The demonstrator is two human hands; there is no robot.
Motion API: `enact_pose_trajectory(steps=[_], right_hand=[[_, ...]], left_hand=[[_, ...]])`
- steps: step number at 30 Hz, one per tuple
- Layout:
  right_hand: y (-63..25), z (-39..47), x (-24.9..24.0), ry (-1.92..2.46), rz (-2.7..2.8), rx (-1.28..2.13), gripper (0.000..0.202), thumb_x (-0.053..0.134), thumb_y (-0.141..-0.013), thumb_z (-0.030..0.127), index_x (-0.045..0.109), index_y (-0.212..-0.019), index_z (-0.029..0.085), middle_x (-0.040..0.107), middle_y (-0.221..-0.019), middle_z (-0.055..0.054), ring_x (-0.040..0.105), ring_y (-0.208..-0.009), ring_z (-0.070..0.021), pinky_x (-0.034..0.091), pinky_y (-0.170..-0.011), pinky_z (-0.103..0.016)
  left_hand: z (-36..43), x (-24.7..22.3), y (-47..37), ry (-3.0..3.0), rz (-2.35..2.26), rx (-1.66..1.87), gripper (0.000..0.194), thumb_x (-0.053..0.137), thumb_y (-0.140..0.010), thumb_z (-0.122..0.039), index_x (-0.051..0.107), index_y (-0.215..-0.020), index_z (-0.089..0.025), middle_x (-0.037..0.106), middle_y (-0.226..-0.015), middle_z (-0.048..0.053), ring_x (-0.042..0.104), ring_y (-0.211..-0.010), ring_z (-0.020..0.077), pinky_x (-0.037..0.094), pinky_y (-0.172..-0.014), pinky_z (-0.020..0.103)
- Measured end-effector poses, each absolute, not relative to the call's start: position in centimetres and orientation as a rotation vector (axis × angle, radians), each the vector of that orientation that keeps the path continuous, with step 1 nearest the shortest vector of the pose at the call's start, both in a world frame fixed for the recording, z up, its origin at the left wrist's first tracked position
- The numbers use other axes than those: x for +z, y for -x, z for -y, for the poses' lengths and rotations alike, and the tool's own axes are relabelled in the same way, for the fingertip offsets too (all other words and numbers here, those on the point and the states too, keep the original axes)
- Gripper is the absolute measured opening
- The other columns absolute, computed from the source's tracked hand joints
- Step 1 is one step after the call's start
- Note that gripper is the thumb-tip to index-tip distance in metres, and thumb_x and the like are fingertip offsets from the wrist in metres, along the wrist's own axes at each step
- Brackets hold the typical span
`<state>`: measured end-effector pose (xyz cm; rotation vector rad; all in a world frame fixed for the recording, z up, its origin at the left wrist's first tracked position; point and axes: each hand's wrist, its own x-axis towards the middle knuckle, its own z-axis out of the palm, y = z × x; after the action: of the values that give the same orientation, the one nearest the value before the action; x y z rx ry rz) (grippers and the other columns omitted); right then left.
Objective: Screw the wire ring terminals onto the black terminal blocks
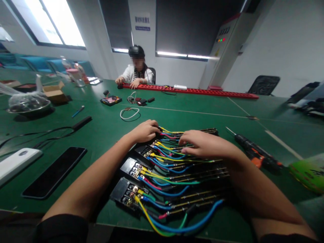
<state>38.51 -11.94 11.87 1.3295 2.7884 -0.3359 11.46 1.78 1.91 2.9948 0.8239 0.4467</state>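
Several black terminal blocks (126, 192) lie in a row on the green table, one behind another. Yellow, green, blue and red wires (177, 194) run from their screw terminals to dark parts with thin brass-coloured rods (202, 195). My left hand (146, 131) is closed over the block end of the farthest unit, its fingers bent around it. Over the wires and rods of the far units, my right hand (202, 143) has its fingers curled and thumb near them. What those fingers pinch, if anything, is hidden.
An orange-black power screwdriver (255, 150) and green package (310, 172) lie right. Left are a phone (55, 172), white power bank (19, 165) and cable (82, 124). Across the table, a person (138, 69) sits behind a long red slotted rail (197, 91).
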Motion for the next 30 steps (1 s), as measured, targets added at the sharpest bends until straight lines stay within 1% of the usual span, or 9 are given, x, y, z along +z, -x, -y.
enact_pose_trajectory(steps=[5,10,14,17,19,23,25,28,30], right_hand=[[-39.8,17.8,13.0,-1.088,-2.923,-0.184,0.03,0.055,-0.097,0.035,0.067,-0.121,0.021,0.067,-0.12,-0.012,0.062,-0.109,-0.0259,0.047,-0.095,-0.04],[-40.2,20.7,12.9,-1.017,-2.99,-0.219,0.027,0.061,-0.093,0.031,0.068,-0.119,0.025,0.069,-0.11,-0.009,0.064,-0.1,-0.0244,0.049,-0.088,-0.037],[-40.3,21.7,12.3,-0.978,-3.053,-0.246,0.028,0.064,-0.09,0.027,0.069,-0.117,0.026,0.07,-0.104,-0.007,0.064,-0.097,-0.0233,0.049,-0.086,-0.035],[-40.3,21.9,12.2,-0.944,-3.065,-0.243,0.028,0.064,-0.089,0.026,0.069,-0.117,0.026,0.07,-0.104,-0.007,0.064,-0.095,-0.0228,0.049,-0.086,-0.034],[-40.2,21.8,12.3,-0.936,-3.067,-0.241,0.028,0.064,-0.089,0.024,0.069,-0.117,0.026,0.07,-0.104,-0.007,0.064,-0.094,-0.0224,0.049,-0.085,-0.034],[-39.9,21.4,12.4,-0.932,-3.064,-0.275,0.025,0.063,-0.089,0.022,0.07,-0.113,0.025,0.07,-0.099,-0.006,0.065,-0.09,-0.021,0.049,-0.083,-0.033],[-39.8,21.3,12.4,-0.929,-3.057,-0.296,0.025,0.064,-0.089,0.022,0.07,-0.113,0.024,0.07,-0.098,-0.006,0.065,-0.09,-0.0209,0.049,-0.083,-0.033],[-39.7,21.0,12.4,-0.933,-3.039,-0.305,0.026,0.066,-0.088,0.024,0.07,-0.114,0.024,0.071,-0.099,-0.007,0.065,-0.092,-0.0215,0.049,-0.084,-0.033],[-39.6,20.8,12.4,-0.938,-3.019,-0.292,0.026,0.066,-0.089,0.025,0.07,-0.115,0.023,0.071,-0.101,-0.008,0.066,-0.094,-0.0217,0.049,-0.084,-0.033]], left_hand=[[-1.8,2.0,-11.2,-2.927,-0.801,0.504,0.038,0.05,-0.086,-0.014,0.076,-0.113,-0.022,0.062,-0.12,0.009,0.058,-0.113,0.0223,0.045,-0.107,0.038],[-1.6,2.7,-10.0,-2.895,-0.919,0.62,0.035,0.047,-0.089,-0.019,0.074,-0.112,-0.018,0.065,-0.116,0.01,0.059,-0.11,0.0222,0.048,-0.102,0.038],[-1.5,3.2,-7.6,-2.788,-1.227,0.798,0.032,0.046,-0.091,-0.025,0.074,-0.107,-0.018,0.071,-0.106,0.009,0.064,-0.101,0.0221,0.05,-0.095,0.037],[-1.5,3.3,-5.1,-2.575,-1.569,0.885,0.032,0.047,-0.088,-0.023,0.075,-0.103,-0.017,0.075,-0.103,0.008,0.067,-0.096,0.0216,0.051,-0.093,0.034],[-1.5,3.2,-3.4,-2.421,-1.779,0.842,0.034,0.049,-0.085,-0.022,0.076,-0.105,-0.018,0.077,-0.103,0.007,0.068,-0.095,0.0215,0.051,-0.092,0.031],[-1.2,2.3,-0.8,-2.273,-2.049,0.588,0.034,0.051,-0.083,-0.024,0.077,-0.105,-0.018,0.077,-0.107,0.008,0.07,-0.097,0.0236,0.051,-0.093,0.03],[-0.8,1.5,-0.1,-2.251,-2.131,0.458,0.033,0.051,-0.086,-0.033,0.076,-0.101,-0.018,0.077,-0.107,0.01,0.07,-0.099,0.0255,0.052,-0.089,0.031],[-0.3,0.5,0.4,-2.195,-2.175,0.247,0.034,0.053,-0.085,-0.044,0.074,-0.093,-0.019,0.077,-0.098,0.01,0.071,-0.092,0.0256,0.053,-0.078,0.029],[-0.1,0.2,0.5,-2.173,-2.161,0.184,0.037,0.053,-0.084,-0.05,0.073,-0.089,-0.02,0.077,-0.094,0.01,0.071,-0.089,0.0261,0.052,-0.074,0.029]])
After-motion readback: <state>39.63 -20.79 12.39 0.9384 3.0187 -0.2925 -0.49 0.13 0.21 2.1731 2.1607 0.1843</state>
